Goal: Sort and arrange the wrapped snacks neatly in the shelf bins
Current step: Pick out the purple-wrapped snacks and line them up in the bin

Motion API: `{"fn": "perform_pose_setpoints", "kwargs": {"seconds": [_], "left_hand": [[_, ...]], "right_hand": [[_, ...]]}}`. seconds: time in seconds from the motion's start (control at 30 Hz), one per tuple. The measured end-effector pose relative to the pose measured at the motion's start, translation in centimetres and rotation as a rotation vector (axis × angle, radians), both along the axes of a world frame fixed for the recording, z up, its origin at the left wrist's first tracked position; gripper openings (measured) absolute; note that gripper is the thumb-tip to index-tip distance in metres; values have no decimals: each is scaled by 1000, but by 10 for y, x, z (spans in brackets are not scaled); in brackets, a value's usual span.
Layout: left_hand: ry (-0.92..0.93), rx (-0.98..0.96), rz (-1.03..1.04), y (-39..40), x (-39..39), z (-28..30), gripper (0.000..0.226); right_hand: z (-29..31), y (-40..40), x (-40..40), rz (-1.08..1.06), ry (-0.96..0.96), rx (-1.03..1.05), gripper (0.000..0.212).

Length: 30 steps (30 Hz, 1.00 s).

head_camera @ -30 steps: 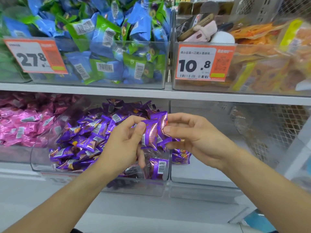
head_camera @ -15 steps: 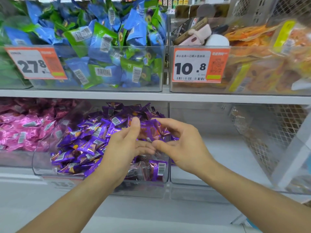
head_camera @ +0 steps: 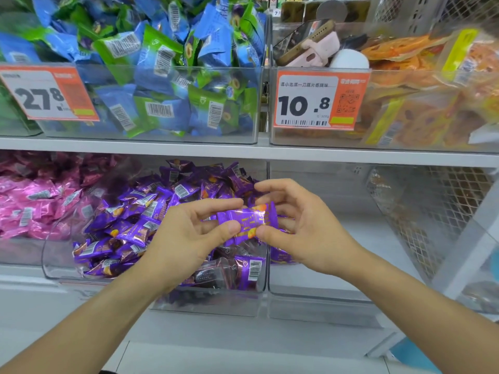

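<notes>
Pinching a purple wrapped snack [head_camera: 247, 221] lengthwise between them, the left hand [head_camera: 186, 238] and right hand [head_camera: 307, 233] grasp opposite ends. Its long axis runs left-right. Price tags above the fingers read 27.8 [head_camera: 47, 94] and 10.8 [head_camera: 318, 99].

Both hands [head_camera: 189, 238] [head_camera: 305, 233] forward, fingertips pinching together.

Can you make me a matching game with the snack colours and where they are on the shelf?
Things:
1. blue and green snacks
2. pink snacks
3. orange snacks
4. purple snack

Places:
A. bottom shelf, far left bin
B. held between both hands
C. top shelf, behind the 27.8 tag
D. top shelf, behind the 10.8 tag

Pairs: 1-C, 2-A, 3-D, 4-B
</notes>
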<state>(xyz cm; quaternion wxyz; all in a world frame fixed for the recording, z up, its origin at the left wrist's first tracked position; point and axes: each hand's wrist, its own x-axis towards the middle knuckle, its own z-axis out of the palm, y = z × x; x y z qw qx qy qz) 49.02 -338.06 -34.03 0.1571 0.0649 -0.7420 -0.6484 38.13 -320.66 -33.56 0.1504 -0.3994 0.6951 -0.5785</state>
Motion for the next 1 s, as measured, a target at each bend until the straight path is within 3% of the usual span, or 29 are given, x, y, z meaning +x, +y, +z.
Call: {"fn": "perform_pose_setpoints", "kwargs": {"seconds": [0.1,0.3,0.4,0.6,0.83,0.9,1.0], "left_hand": [[37,-16,-4,-2,-2,2,38],[50,47,25,-5,-9,2,43],[39,81,8,-2,-12,-1,29],[52,106,-47,15,-10,3,32],[120,121,17,23,-11,5,21],[113,86,2,27,-11,3,19],[73,-85,0,28,-13,-6,32]], "right_hand": [[2,3,-4,-87,48,22,41],[13,19,-19,-52,-180,-133,36],[16,22,-17,48,-90,-61,35],[5,16,-12,-47,184,29,35],[10,24,-11,112,-3,45,36],[16,29,-14,84,32,71,45],[25,40,-25,65,197,187,51]]}}
